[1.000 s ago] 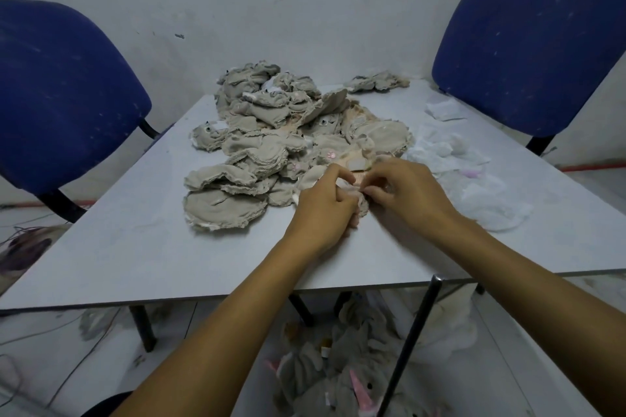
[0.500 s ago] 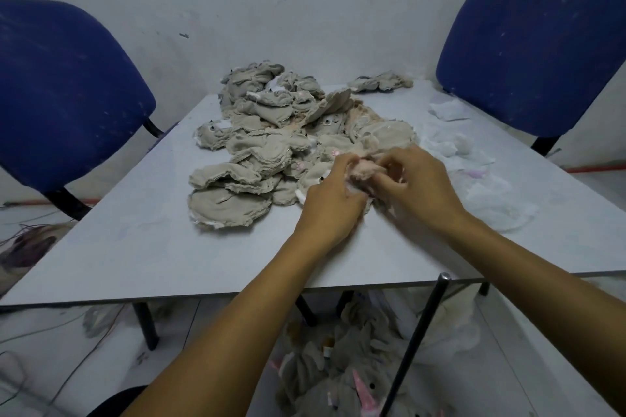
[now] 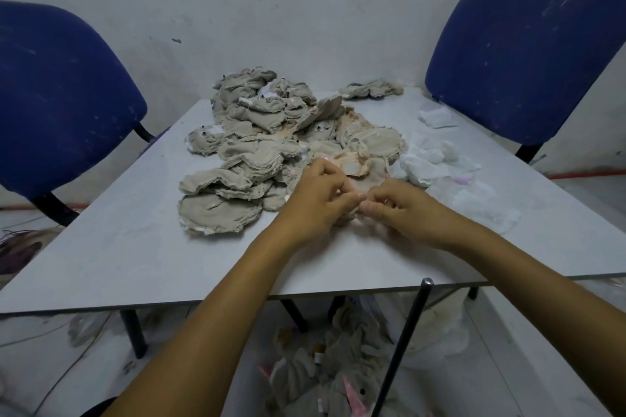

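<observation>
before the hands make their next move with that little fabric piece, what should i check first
1. Grip: the left hand and the right hand both pinch the small fabric piece at their fingertips: ok.
2. Piece free of the grey pile: it sits at the pile's near edge and the fingers hide any overlap: cannot tell.
3. Working room: bare table lies between the hands and the near edge: ok.
4. White pieces out of the way: they lie right of the right hand, apart from the grip: ok.
5. Which side of the piece faces up: mostly covered: cannot tell.
</observation>
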### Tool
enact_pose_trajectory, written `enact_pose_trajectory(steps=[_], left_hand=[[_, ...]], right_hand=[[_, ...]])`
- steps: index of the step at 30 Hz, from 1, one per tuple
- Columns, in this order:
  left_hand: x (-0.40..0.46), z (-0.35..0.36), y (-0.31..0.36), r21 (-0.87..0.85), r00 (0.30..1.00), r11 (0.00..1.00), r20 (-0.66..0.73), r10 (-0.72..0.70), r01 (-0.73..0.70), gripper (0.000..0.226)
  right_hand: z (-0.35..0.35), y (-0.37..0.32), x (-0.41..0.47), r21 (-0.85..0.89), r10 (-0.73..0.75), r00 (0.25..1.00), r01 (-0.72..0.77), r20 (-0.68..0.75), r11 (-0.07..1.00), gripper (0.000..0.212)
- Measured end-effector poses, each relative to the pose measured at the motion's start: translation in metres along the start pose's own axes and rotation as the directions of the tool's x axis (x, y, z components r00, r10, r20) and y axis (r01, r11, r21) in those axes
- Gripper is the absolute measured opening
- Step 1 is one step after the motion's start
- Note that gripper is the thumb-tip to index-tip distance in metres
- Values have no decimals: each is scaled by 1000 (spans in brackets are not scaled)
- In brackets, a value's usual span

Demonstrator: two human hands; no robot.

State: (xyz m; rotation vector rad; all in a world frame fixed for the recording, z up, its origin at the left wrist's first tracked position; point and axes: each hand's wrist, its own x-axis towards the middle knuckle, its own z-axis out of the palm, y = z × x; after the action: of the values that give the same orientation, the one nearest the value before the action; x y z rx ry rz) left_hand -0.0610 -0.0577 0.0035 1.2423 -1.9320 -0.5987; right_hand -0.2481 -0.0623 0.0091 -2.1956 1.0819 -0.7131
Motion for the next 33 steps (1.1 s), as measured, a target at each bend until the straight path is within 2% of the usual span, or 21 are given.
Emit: enact_pose_trajectory(steps=[2,3,5,7,9,13,15,17,18,19,21,23,24,26,28,29,30,31,33], left_hand=[[-1,6,3,-90,999,996,-30,-32,30,25],[-2,9,4,-150,996,987,-65,-60,49,29],[-2,13,8,-244,985,967,-136,-110,74,32],[-3,16,12,-311,974,949,-190,-124,60,32],[-6,17,17,-366,970,930,-205,-128,45,30],[-10,20,17,-526,984,848,-111,-143,64,19],[-12,21,14,-425,977,904,-168,-129,47,27],[-13,20,13,-289,965,956,-235,-120,48,33],[-13,19,12,-306,964,950,-230,-135,60,30],[-12,16,13,-395,965,915,-196,-173,84,22],[-11,11,16,-562,963,802,-31,-267,204,7],[-11,8,16,-593,943,744,85,-322,307,6],[-12,6,16,-587,942,749,78,-326,308,8],[-13,2,16,-593,947,757,35,-318,276,13],[-11,-4,15,-650,953,699,157,-261,299,17],[-11,-7,16,-641,952,704,231,-201,305,21],[-11,-9,16,-586,954,759,252,-162,283,26],[-10,-9,15,-490,966,839,211,-150,237,27],[-5,-6,8,-187,993,975,5,-119,118,21]], right_hand=[[-3,-4,-5,159,-7,990,-16,139,987,16],[-5,-6,-7,226,-26,989,-9,148,974,12],[-6,-7,-11,326,-32,999,19,33,945,8],[-3,-6,-10,458,79,991,-23,-105,889,9],[3,-4,-8,530,180,968,-62,-175,846,12],[13,0,0,496,247,905,-47,-345,867,17],[18,4,1,405,239,871,-50,-429,913,23],[23,7,-1,376,206,877,-31,-435,926,26],[25,9,-3,376,184,888,-13,-422,927,25],[26,10,-4,379,165,896,5,-413,925,24],[28,9,-5,380,147,901,21,-407,925,23],[28,7,-5,373,129,921,18,-366,928,21],[28,5,-5,421,126,935,27,-331,907,20],[27,3,-4,627,204,934,27,-293,779,22],[26,4,-3,729,344,871,21,-349,684,36],[26,6,-1,721,398,828,11,-395,693,40],[28,8,0,672,416,792,-11,-446,741,42],[29,10,2,574,390,778,-46,-492,817,41],[35,12,6,318,252,820,-91,-513,944,36]])
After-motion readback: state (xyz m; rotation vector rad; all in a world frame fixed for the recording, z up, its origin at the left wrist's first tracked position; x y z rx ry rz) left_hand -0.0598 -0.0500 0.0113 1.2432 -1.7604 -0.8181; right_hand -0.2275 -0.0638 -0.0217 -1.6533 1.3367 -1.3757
